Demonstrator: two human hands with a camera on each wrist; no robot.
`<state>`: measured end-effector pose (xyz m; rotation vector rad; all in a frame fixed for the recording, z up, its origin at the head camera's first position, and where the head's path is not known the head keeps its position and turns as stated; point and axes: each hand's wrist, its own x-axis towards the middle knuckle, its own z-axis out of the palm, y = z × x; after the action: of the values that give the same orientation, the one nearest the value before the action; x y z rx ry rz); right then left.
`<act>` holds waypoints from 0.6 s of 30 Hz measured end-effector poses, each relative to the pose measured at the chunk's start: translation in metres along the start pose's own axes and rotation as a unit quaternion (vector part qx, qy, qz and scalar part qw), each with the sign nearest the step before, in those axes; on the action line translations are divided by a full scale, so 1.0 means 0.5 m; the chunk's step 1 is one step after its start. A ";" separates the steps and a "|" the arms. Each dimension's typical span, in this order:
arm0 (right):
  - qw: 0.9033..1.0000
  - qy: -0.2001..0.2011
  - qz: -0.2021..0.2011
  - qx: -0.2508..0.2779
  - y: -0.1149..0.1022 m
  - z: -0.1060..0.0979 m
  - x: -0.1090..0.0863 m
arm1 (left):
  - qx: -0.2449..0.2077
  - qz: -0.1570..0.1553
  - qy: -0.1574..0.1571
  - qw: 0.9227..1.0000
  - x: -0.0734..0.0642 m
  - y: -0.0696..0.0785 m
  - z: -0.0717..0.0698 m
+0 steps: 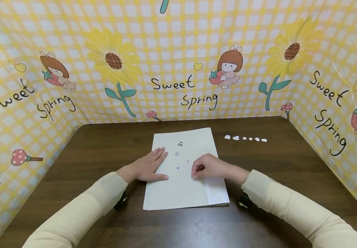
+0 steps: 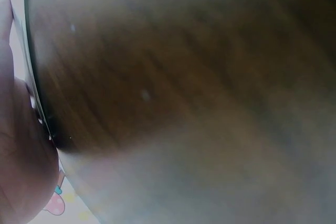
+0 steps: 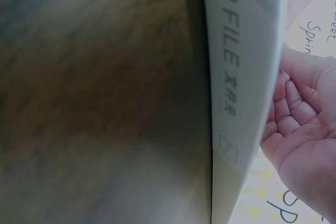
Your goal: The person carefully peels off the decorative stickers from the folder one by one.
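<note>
A white file folder (image 1: 178, 193) lies on the dark wooden table, with several small printed figures on it, among them a dark triangular one (image 1: 180, 144) and a small purple star (image 1: 178, 167). My left hand (image 1: 148, 167) rests flat on the folder's left side, fingers straight and thumb spread toward the middle. On the right side, my right hand (image 1: 207, 167) has its fingers curled, and the thumb and index tips meet close over the sheet. Nothing shows between those tips. Printed lettering runs along the folder's spine (image 3: 228, 51) in the right wrist view.
Several small white scraps (image 1: 243, 138) lie in a row on the table (image 1: 110, 137), right of the folder. A yellow checked cloth (image 1: 172, 44) with flowers and "Sweet Spring" lettering hangs behind the table and along both sides.
</note>
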<state>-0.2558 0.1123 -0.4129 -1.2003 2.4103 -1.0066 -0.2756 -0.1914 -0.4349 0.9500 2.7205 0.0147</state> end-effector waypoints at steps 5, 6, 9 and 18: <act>1.000 0.021 0.008 0.008 0.001 -0.009 -0.007 | 0.000 -0.006 -0.005 1.000 -0.001 0.002 0.001; 1.000 0.027 0.005 0.010 0.002 -0.012 -0.009 | -0.001 -0.006 -0.006 1.000 -0.002 0.003 0.000; 0.999 0.045 0.000 0.013 0.008 -0.021 -0.014 | -0.005 -0.002 -0.003 1.000 -0.005 0.006 -0.004; 0.990 0.087 0.081 0.072 0.021 -0.062 -0.031 | -0.002 0.001 -0.001 1.000 -0.007 0.007 -0.010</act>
<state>-0.2681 0.1434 -0.3986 -0.8875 2.4671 -1.2543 -0.2720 -0.1904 -0.4290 0.9512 2.7154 0.0201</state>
